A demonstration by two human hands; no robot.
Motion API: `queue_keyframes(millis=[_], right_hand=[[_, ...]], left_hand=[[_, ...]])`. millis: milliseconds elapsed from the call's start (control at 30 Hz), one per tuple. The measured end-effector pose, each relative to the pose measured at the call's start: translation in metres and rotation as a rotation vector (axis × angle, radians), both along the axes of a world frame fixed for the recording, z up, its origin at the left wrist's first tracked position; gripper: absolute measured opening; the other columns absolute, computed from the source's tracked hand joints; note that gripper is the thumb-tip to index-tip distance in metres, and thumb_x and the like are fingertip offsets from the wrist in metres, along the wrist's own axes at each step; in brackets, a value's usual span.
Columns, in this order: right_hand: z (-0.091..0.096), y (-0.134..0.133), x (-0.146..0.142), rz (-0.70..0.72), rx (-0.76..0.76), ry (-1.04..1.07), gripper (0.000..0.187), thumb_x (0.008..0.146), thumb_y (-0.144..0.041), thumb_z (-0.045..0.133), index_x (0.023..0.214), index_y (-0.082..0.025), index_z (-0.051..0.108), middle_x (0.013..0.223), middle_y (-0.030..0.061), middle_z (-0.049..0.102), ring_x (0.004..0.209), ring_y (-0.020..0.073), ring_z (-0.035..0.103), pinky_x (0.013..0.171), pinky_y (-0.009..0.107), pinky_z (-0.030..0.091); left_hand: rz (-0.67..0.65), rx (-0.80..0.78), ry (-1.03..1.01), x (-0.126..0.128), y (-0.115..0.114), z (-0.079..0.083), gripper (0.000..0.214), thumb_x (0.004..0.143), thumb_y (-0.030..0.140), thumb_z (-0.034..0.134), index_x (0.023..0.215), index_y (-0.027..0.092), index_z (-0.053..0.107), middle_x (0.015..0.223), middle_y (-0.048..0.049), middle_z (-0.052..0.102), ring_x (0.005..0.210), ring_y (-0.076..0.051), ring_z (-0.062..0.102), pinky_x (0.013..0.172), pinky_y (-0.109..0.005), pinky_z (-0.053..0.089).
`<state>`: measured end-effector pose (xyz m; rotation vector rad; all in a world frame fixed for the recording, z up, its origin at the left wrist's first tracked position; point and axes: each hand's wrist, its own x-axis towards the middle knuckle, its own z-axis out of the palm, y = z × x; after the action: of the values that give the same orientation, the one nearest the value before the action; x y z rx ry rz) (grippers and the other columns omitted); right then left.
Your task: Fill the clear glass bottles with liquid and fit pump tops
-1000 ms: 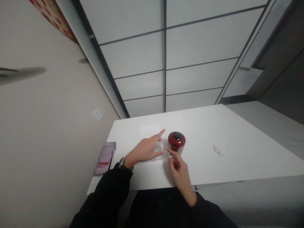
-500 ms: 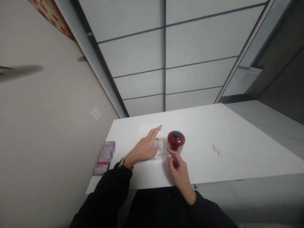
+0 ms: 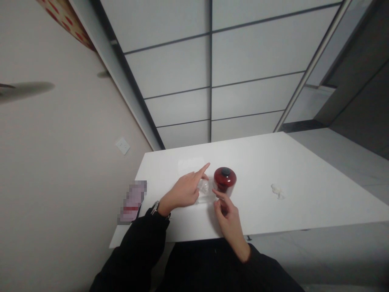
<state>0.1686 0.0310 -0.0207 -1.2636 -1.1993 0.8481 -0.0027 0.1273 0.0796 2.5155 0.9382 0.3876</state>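
Observation:
A clear, shallow plastic container [image 3: 206,199] sits on the white table [image 3: 255,202] between my two hands. My left hand [image 3: 187,188] reaches over its left side, index finger stretched out. Its other fingers and thumb close around a crumpled, see-through whitish wad [image 3: 204,186]. At the container's right edge is my right hand [image 3: 228,214], its index finger extended and its thumb and remaining fingers curled together; whether they grip anything is hidden. Right behind that hand stands a round chopper-like jar [image 3: 225,178] with a dark red lid and black knob.
A flat clear lid or sheet [image 3: 186,165] lies behind my left hand. To the right is a small crumpled white scrap [image 3: 277,191]. A blurred-out pinkish item [image 3: 133,202] rests by the table's left edge, near the wall. White panelled doors [image 3: 243,97] rise behind the table.
The fingers of my left hand have drawn in around the see-through wad, which has shifted slightly left; the index finger now points out alone. My right hand has hardly moved.

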Motion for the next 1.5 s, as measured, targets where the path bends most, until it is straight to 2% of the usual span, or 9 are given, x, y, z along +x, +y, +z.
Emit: queue_keyframes(millis=[167,333,467,600,733,867,1167,1367,1500], right_hand=[[0.001,0.000,0.000,-0.003,-0.001,-0.003,0.046,0.098,-0.045,0.055,0.126,-0.012,0.071,0.061,-0.0074,0.045,0.055,0.0155,0.047,0.058,0.028,0.040],[0.000,0.000,-0.001,-0.011,-0.013,0.002,0.047,0.097,-0.045,0.055,0.126,-0.012,0.071,0.061,-0.0073,0.046,0.055,0.0156,0.047,0.057,0.028,0.039],[-0.001,0.000,-0.001,-0.007,-0.007,0.005,0.048,0.098,-0.045,0.054,0.128,-0.011,0.070,0.061,-0.0077,0.044,0.055,0.0153,0.046,0.057,0.028,0.039],[-0.002,0.000,0.000,-0.009,-0.002,-0.007,0.045,0.099,-0.044,0.054,0.127,-0.013,0.071,0.060,-0.0073,0.045,0.054,0.0152,0.045,0.056,0.028,0.040],[-0.002,0.000,0.000,-0.016,0.008,-0.019,0.044,0.099,-0.043,0.055,0.126,-0.013,0.072,0.062,-0.0064,0.047,0.055,0.0153,0.046,0.056,0.027,0.041],[-0.002,0.001,-0.002,-0.031,0.025,-0.059,0.045,0.101,-0.046,0.053,0.125,-0.014,0.073,0.063,-0.0048,0.051,0.055,0.0158,0.049,0.057,0.027,0.043],[-0.009,0.007,-0.004,-0.056,0.011,-0.274,0.043,0.104,-0.048,0.052,0.124,-0.020,0.077,0.072,0.0034,0.071,0.058,0.0193,0.062,0.061,0.029,0.045],[-0.009,0.009,-0.001,-0.012,0.030,-0.229,0.039,0.104,-0.046,0.053,0.124,-0.022,0.077,0.078,0.0035,0.074,0.061,0.0192,0.064,0.064,0.029,0.049],[-0.006,0.011,0.002,0.014,0.013,-0.178,0.037,0.104,-0.045,0.055,0.122,-0.023,0.079,0.085,0.0051,0.078,0.065,0.0196,0.067,0.068,0.029,0.052]], left_hand=[[0.043,0.038,0.071,0.001,0.001,-0.001,0.092,0.094,0.036,0.065,0.169,0.025,0.014,0.132,-0.0117,0.066,0.118,-0.032,0.067,0.103,-0.050,0.054],[-0.057,0.028,0.049,0.001,0.001,0.003,0.083,0.100,0.027,0.050,0.171,0.030,0.007,0.145,-0.0109,0.063,0.124,-0.029,0.065,0.108,-0.050,0.052],[0.022,0.016,0.081,0.002,0.001,0.003,0.079,0.101,0.037,0.056,0.169,0.024,0.019,0.137,-0.0137,0.065,0.121,-0.031,0.067,0.102,-0.049,0.056],[-0.026,0.026,0.038,0.001,0.001,0.001,0.074,0.103,0.026,0.048,0.169,0.026,0.016,0.135,-0.0102,0.068,0.123,-0.029,0.066,0.109,-0.050,0.052],[0.068,0.050,0.058,0.002,-0.001,-0.002,0.075,0.102,0.036,0.061,0.167,0.025,0.026,0.134,-0.0109,0.069,0.120,-0.030,0.068,0.102,-0.047,0.056],[0.087,0.120,0.053,0.004,-0.003,-0.008,0.062,0.107,0.038,0.056,0.164,0.028,0.033,0.135,-0.0095,0.071,0.122,-0.028,0.069,0.101,-0.045,0.057],[0.028,0.133,0.116,0.002,-0.003,-0.007,0.063,0.110,0.035,0.048,0.168,0.027,0.026,0.134,-0.0096,0.070,0.118,-0.028,0.071,0.095,-0.043,0.060],[0.112,0.178,0.078,0.004,-0.002,-0.012,0.070,0.108,0.042,0.057,0.168,0.030,0.024,0.127,-0.0080,0.071,0.110,-0.024,0.072,0.089,-0.037,0.061],[0.088,0.224,0.108,0.004,-0.001,-0.017,0.067,0.109,0.040,0.054,0.168,0.030,0.024,0.121,-0.0079,0.072,0.103,-0.023,0.073,0.084,-0.034,0.060]])
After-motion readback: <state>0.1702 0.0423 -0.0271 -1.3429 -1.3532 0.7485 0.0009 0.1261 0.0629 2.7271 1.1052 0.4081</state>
